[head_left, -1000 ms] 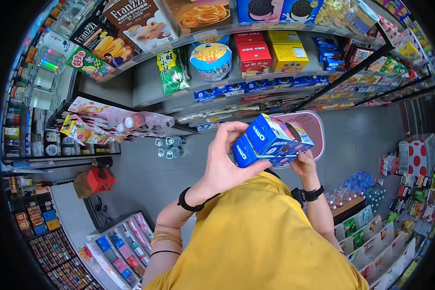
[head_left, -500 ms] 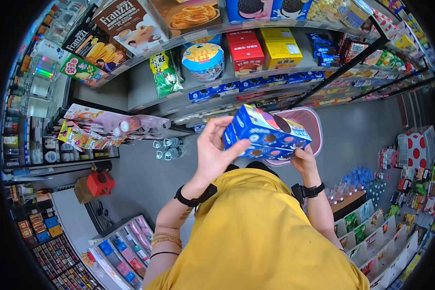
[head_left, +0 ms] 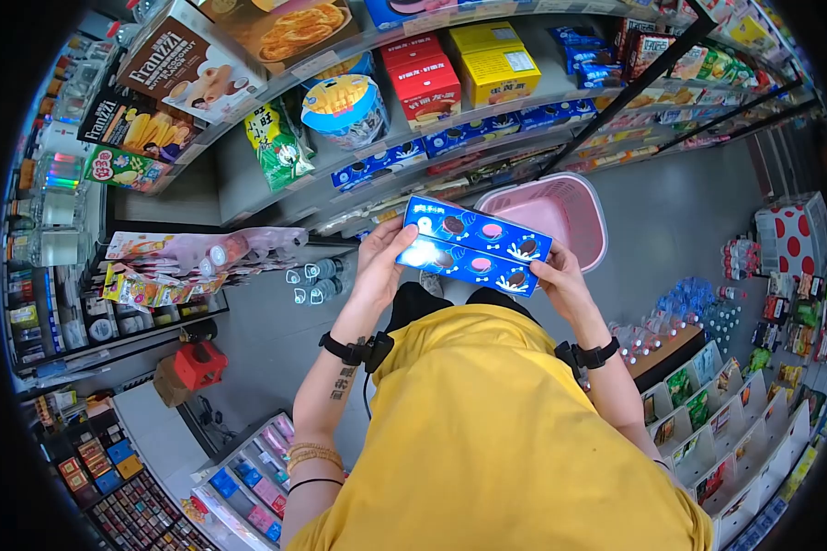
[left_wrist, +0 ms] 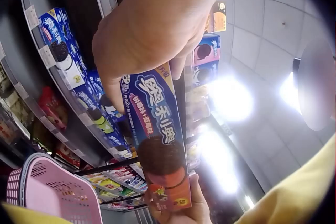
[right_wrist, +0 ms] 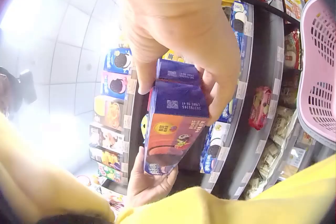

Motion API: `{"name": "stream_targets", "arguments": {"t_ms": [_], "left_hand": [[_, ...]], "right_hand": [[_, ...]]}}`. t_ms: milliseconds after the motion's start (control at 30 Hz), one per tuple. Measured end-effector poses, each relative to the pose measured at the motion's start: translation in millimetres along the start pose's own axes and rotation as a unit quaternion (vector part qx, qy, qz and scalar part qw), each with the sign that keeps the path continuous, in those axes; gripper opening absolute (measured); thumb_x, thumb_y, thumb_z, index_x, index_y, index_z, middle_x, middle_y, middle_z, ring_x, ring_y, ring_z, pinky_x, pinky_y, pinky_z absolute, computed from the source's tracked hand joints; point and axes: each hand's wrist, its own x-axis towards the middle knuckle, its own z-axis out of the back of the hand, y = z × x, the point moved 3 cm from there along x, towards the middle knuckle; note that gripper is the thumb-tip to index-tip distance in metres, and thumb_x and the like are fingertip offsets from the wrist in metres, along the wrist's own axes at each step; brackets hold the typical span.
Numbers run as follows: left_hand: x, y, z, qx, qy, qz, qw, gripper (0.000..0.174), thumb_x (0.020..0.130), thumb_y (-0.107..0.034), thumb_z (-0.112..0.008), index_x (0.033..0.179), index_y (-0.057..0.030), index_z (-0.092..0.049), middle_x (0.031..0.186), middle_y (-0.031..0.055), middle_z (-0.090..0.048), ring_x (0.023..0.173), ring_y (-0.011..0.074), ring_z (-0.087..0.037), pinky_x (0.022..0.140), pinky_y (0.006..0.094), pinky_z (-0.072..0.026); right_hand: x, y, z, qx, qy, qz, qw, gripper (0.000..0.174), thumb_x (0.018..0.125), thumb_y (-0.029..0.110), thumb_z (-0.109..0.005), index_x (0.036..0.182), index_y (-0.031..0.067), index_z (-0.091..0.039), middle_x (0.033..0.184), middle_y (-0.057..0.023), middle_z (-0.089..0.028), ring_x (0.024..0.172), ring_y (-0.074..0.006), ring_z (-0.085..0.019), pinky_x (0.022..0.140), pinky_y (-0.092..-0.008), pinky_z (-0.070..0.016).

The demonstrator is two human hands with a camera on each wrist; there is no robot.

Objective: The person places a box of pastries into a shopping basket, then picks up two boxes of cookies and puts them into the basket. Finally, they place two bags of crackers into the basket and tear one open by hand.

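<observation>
Laid with a plain grey floor (head_left: 698, 216), faintly seamed. Lined along the top of the head view with long, well-stocked grey shelves (head_left: 237, 184). Furnished at lower right with a white divided rack (head_left: 764, 459), at lower left with a pale counter (head_left: 156, 424). Roofed in pale ceiling panels (left_wrist: 262, 11), lit by glaring lights (left_wrist: 231, 98).

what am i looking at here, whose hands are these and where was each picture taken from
No robot here: a person in a yellow top works bare-handed. The wide picture comes from a camera on the head, looking down. The other two come from a small camera strapped to each wrist.

The left hand and right hand grip two blue Oreo boxes, pressed together, by their ends. Beyond is a pink basket. The shelf bears a blue tub, red boxes and yellow boxes.
</observation>
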Motion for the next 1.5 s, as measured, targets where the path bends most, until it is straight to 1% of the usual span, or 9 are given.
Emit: {"name": "stream_targets", "arguments": {"t_ms": [300, 500, 533, 667, 867, 1100, 1267, 1400, 1500], "left_hand": [[-4, 12, 1, -0.024, 0.007, 0.009, 1.0, 0.039, 0.097, -0.02, -0.07, 0.125, 0.0032, -0.058, 0.113, 0.0097, -0.07, 0.1, 0.0135, -0.069, 0.088, 0.0273, -0.0563], [-9, 3, 21, 0.052, 0.097, 0.008, 0.994, 0.056, 0.085, -0.011, -0.081, 0.134, 0.0006, -0.056, 0.125, 0.0101, -0.066, 0.113, 0.0186, -0.064, 0.1, 0.034, -0.0501], [-12, -2, 20, 0.054, 0.107, 0.012, 0.993, 0.066, 0.078, -0.006, -0.086, 0.137, -0.0018, -0.055, 0.128, 0.0099, -0.065, 0.117, 0.0198, -0.062, 0.102, 0.0366, -0.049], [-24, -19, 12, 0.103, 0.154, -0.046, 0.982, 0.075, 0.068, 0.003, -0.09, 0.134, -0.0035, -0.055, 0.133, 0.009, -0.063, 0.122, 0.0198, -0.06, 0.105, 0.0387, -0.0475], [-39, -31, 4, 0.173, 0.18, -0.122, 0.961, 0.08, 0.063, 0.007, -0.091, 0.134, -0.003, -0.055, 0.131, 0.0073, -0.065, 0.123, 0.0188, -0.06, 0.107, 0.0373, -0.0465], [-46, -28, 5, 0.197, 0.177, -0.166, 0.95, 0.082, 0.065, 0.007, -0.091, 0.137, -0.0019, -0.053, 0.132, 0.0104, -0.065, 0.121, 0.0198, -0.063, 0.105, 0.0377, -0.0486], [-43, -22, 8, 0.205, 0.172, -0.14, 0.953, 0.077, 0.07, 0.004, -0.089, 0.138, -0.0016, -0.053, 0.131, 0.012, -0.065, 0.117, 0.0201, -0.064, 0.101, 0.0362, -0.0519], [-34, -4, 9, 0.147, 0.141, -0.059, 0.977, 0.071, 0.076, -0.002, -0.087, 0.139, -0.0006, -0.053, 0.129, 0.0113, -0.066, 0.115, 0.0209, -0.065, 0.099, 0.0359, -0.0529], [-14, 22, 17, 0.166, 0.101, -0.025, 0.981, 0.07, 0.079, -0.003, -0.085, 0.141, 0.0003, -0.052, 0.127, 0.0097, -0.066, 0.112, 0.0208, -0.065, 0.099, 0.0353, -0.0529]], "right_hand": [[1, 10, 2, -0.06, -0.007, 0.016, 0.998, 0.058, 0.079, 0.009, -0.085, 0.129, -0.0044, -0.059, 0.114, -0.0098, -0.072, 0.099, -0.0155, -0.07, 0.09, -0.0312, -0.0577], [-7, 24, 6, -0.12, 0.02, 0.091, 0.988, 0.075, 0.072, 0.003, -0.089, 0.138, -0.0082, -0.054, 0.124, -0.0141, -0.068, 0.112, -0.0176, -0.065, 0.098, -0.0337, -0.0543], [-10, 32, 4, -0.142, 0.029, 0.114, 0.983, 0.076, 0.072, 0.002, -0.089, 0.138, -0.0088, -0.054, 0.125, -0.0145, -0.067, 0.113, -0.0183, -0.065, 0.098, -0.0338, -0.0542], [-25, 63, -8, -0.23, 0.05, 0.171, 0.957, 0.077, 0.067, 0.002, -0.092, 0.135, -0.0084, -0.057, 0.125, -0.0143, -0.068, 0.116, -0.02, -0.065, 0.101, -0.0358, -0.0524], [-40, 89, -13, -0.317, 0.064, 0.23, 0.918, 0.079, 0.059, 0.001, -0.094, 0.131, -0.0055, -0.062, 0.123, -0.0136, -0.068, 0.115, -0.0192, -0.065, 0.102, -0.0359, -0.0518], [-39, 79, -3, -0.267, 0.075, 0.214, 0.937, 0.08, 0.061, 0.003, -0.094, 0.133, -0.0054, -0.06, 0.124, -0.0134, -0.068, 0.116, -0.02, -0.065, 0.102, -0.0364, -0.0512], [-31, 60, 8, -0.233, 0.078, 0.208, 0.947, 0.081, 0.064, 0.005, -0.094, 0.135, -0.0059, -0.057, 0.124, -0.0132, -0.068, 0.116, -0.0202, -0.064, 0.103, -0.0373, -0.0502], [-20, 43, 15, -0.18, 0.074, 0.167, 0.967, 0.076, 0.07, 0.003, -0.09, 0.136, -0.0071, -0.056, 0.123, -0.0143, -0.068, 0.113, -0.0191, -0.065, 0.1, -0.0363, -0.0524], [-7, 12, 41, -0.11, 0.027, 0.042, 0.993, 0.069, 0.074, 0.004, -0.087, 0.135, -0.0069, -0.056, 0.119, -0.0134, -0.07, 0.108, -0.0173, -0.068, 0.093, -0.0337, -0.0564]]}}
